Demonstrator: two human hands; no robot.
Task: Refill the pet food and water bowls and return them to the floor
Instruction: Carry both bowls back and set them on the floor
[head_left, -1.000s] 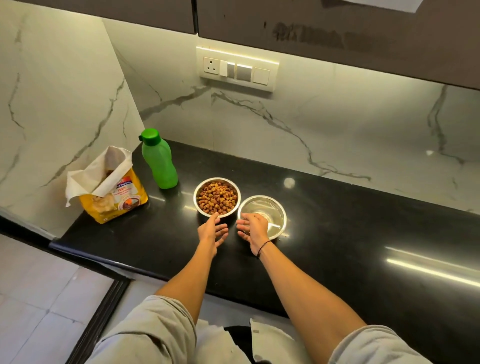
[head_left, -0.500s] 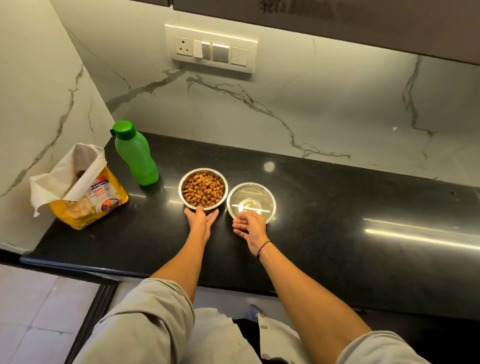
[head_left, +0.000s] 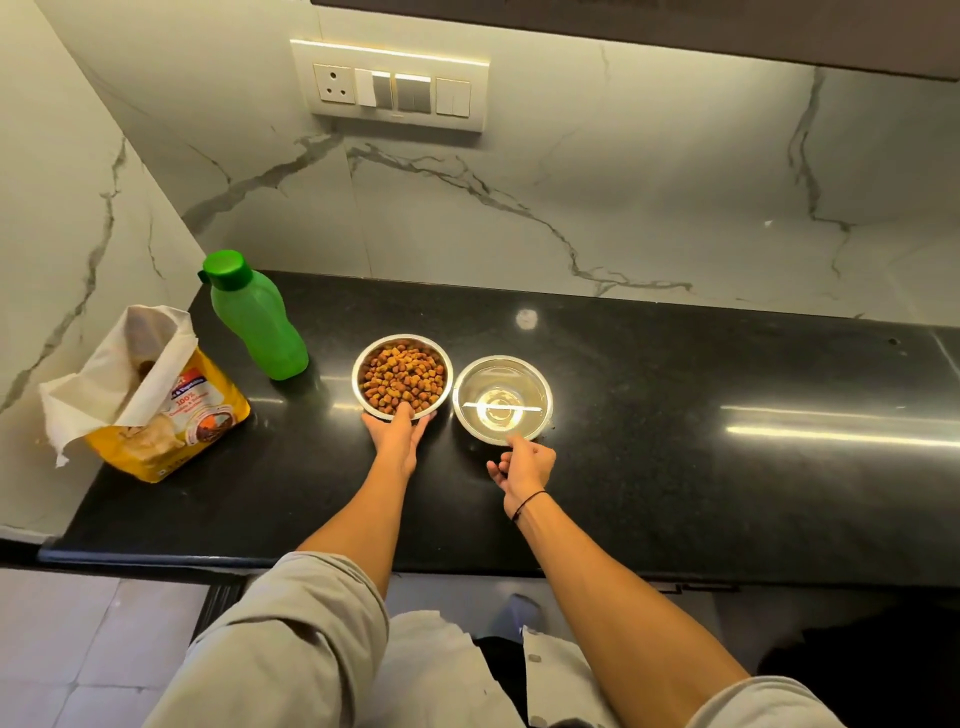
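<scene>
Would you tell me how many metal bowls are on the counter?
2. The kibble bowl is gripped by the left hand; the water bowl sits right of it, by the right hand.

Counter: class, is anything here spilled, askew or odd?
No spill shows. Both bowls, kibble and water, sit upright. Only the food bag looks untidy: left open, top folded back, leaning.

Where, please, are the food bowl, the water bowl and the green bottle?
food bowl (head_left: 401, 375): head view, on the kibble.
water bowl (head_left: 540, 384): head view, on its right inner wall.
green bottle (head_left: 260, 325): head view, on its body.
</scene>
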